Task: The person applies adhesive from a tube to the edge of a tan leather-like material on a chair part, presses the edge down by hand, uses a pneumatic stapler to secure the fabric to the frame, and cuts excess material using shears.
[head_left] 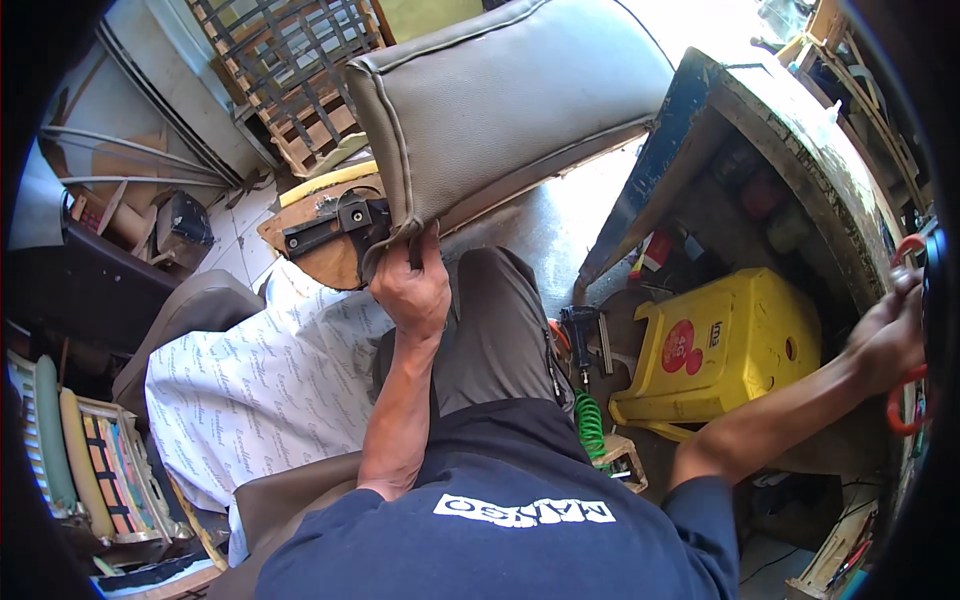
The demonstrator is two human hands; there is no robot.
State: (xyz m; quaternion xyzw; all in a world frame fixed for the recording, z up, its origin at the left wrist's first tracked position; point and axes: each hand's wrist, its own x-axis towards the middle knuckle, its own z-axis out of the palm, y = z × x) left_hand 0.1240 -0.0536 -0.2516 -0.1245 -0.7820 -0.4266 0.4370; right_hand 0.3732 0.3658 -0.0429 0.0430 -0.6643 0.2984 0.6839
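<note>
In the head view, my left hand (408,290) pinches the loose lower corner flap of a taupe leather cushion (505,90) with piped seams, set on a wooden frame. Below that corner are a round plywood piece (315,258) and a black metal bracket (305,230). My right hand (880,330) reaches to the far right edge, its fingers curled at a red-handled tool (908,250), partly hidden by the dark rim of the picture.
A yellow plastic stool (750,350) sits under a worn blue wooden bench (780,95) at right. Between my leg and the stool are a black air tool (578,330) and green coiled hose (590,420). Printed white fabric (240,400) lies at left; a webbed frame (250,50) stands behind.
</note>
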